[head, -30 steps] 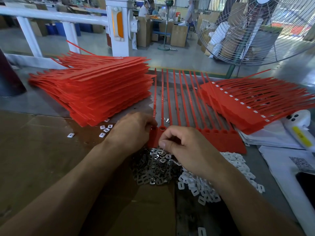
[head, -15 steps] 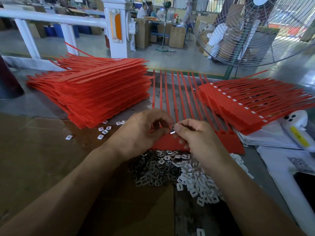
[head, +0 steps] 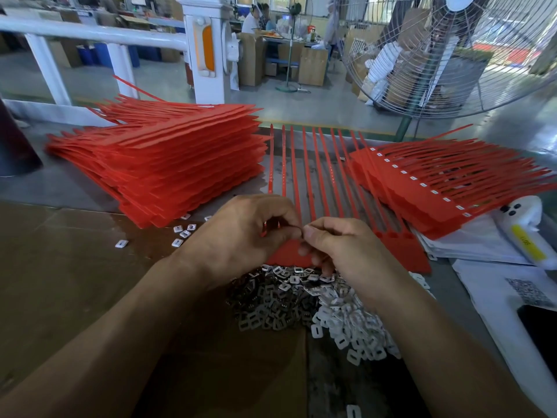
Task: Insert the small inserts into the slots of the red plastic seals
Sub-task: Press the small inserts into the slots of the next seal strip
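Two hands, both over the near end of one sheet of joined red seals (head: 394,251) lying flat at table centre, its roughly ten straps running away from the person. Left hand (head: 241,236) has its fingers curled, thumb and forefinger pinching at the sheet's head row. Right hand (head: 340,248) is also curled, its fingertips (head: 310,233) meeting the left thumb at the same spot; something small seems pinched between them, but I cannot tell what it is. The sheet's tag edge lies under both hands, partly hidden.

Two stacks of red seals: tall stack (head: 180,173) on the left, too many layers to count; lower fanned stack (head: 437,188) on the right, showing a row of about a dozen white inserts (head: 413,178) already fitted.

One loose heap just below the hands, touching the sheet's near edge: metal inserts (head: 271,303) to the left, white plastic inserts (head: 346,324) to the right, uncountable. About six stray white inserts (head: 180,233) lie beside the tall stack.

One handheld scanner (head: 524,233) lies on papers (head: 470,242) at far right. One large floor fan (head: 452,55) stands behind.
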A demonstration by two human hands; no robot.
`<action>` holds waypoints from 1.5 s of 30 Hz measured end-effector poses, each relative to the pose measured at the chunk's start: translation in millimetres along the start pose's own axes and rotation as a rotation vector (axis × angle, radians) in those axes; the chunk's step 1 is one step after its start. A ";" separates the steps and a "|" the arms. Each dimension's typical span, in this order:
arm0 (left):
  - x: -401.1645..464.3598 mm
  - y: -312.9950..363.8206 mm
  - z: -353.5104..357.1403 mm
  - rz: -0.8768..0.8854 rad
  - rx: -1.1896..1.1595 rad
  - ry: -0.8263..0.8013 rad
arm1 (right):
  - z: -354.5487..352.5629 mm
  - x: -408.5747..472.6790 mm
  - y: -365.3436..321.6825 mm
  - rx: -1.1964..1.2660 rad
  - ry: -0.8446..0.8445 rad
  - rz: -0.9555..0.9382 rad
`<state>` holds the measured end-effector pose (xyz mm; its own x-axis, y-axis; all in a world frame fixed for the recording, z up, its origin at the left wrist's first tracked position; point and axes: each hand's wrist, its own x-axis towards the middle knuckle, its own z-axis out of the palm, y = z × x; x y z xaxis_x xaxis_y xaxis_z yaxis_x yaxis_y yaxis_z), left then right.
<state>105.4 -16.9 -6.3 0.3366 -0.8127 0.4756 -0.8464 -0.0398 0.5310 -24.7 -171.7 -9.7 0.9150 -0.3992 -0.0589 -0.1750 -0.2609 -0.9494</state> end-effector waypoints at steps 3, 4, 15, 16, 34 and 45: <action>-0.4 -0.6 1.1 -0.066 -0.060 0.014 | 1.1 -0.3 -0.2 0.015 0.020 -0.031; -0.3 -0.7 1.8 -0.080 -0.066 0.026 | 1.3 -0.4 0.0 0.025 0.032 -0.043; 2.3 4.8 7.6 -0.250 -0.305 0.066 | 4.4 -2.6 0.7 -0.036 0.172 -0.219; 2.4 4.9 8.3 -0.272 -0.338 0.074 | 5.4 -2.3 0.4 -0.052 0.195 -0.239; 1.1 -5.4 13.6 -0.368 0.094 0.171 | -6.0 18.1 16.7 -0.432 0.376 -0.290; 0.8 -6.9 15.3 -0.467 0.313 -0.030 | 4.2 33.0 11.7 -0.706 0.328 -0.236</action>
<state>105.1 -26.1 -20.3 0.6971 -0.6833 0.2173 -0.6939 -0.5664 0.4447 5.0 -184.2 -24.0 0.8225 -0.4728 0.3162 -0.2786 -0.8195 -0.5008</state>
